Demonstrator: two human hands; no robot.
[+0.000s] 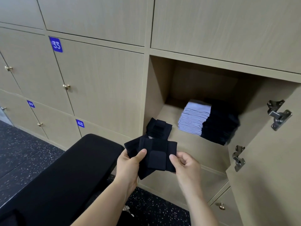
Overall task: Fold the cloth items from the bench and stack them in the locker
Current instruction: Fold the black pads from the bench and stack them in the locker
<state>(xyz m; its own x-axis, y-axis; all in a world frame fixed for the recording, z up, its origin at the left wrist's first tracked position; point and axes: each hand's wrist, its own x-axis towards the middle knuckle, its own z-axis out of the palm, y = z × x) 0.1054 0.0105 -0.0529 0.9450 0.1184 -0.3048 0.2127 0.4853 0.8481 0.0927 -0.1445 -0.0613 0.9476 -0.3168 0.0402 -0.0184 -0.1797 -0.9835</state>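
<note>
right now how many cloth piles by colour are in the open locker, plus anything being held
light grey stack: 1
black stacks: 2
held black cloth: 1
total: 4

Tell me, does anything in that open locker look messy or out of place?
Slightly. The grey stack and black stack sit neatly side by side, but a small black pile lies apart at the front left edge of the locker, looking looser. Nothing seems spilled or damaged.
</note>
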